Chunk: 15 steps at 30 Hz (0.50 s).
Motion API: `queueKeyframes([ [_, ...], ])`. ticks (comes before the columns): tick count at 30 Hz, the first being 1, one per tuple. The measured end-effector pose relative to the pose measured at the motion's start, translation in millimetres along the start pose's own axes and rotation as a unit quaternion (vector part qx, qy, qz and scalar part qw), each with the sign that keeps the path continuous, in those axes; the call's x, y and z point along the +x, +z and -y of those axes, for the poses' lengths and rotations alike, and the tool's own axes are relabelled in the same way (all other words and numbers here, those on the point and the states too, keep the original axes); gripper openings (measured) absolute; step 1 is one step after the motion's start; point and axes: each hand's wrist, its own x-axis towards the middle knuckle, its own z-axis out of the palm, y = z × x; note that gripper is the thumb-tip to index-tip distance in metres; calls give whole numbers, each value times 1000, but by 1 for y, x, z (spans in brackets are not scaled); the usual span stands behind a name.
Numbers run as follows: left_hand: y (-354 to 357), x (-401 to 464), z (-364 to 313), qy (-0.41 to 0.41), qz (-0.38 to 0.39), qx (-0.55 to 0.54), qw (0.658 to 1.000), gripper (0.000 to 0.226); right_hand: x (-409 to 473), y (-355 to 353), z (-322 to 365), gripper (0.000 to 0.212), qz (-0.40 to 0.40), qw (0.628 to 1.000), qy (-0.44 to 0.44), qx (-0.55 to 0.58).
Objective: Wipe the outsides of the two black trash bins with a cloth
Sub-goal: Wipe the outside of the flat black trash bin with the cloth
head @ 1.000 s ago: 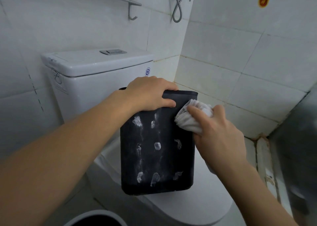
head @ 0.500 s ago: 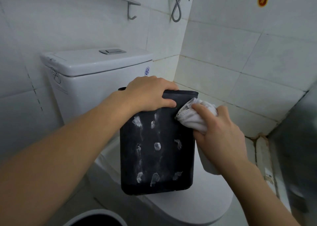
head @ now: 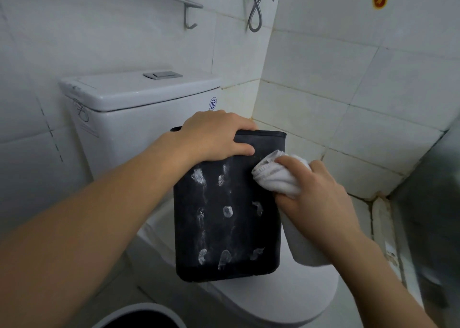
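Observation:
A black rectangular trash bin (head: 234, 228) stands upright on the closed toilet lid, its front face marked with several white smears. My left hand (head: 216, 136) grips the bin's top rim at the left, thumb on the front. My right hand (head: 316, 198) holds a bunched white cloth (head: 276, 176) and presses it against the bin's upper right edge. A loose end of the cloth hangs down behind the bin's right side. A second bin, with a pale rim and dark inside (head: 139, 316), shows only partly at the bottom edge.
The white toilet cistern (head: 139, 108) stands behind the bin, the closed lid (head: 293, 300) under it. Tiled walls meet in a corner to the right. A shower hose (head: 256, 11) and a metal rack (head: 189, 4) hang above. A dark panel fills the right edge.
My right hand with the cloth has slid a little down and left along the bin's upper right edge. My left hand and the bin have stayed put.

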Motion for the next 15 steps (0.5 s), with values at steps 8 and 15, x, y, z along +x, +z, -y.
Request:
queueKeyframes([
  [8,2,1,1,-3,-4,4,1000,46,7,3,-2,62,27,996,26,79],
  [15,1,0,1,1,-3,2,1000,46,3,4,0,69,2,996,31,79],
])
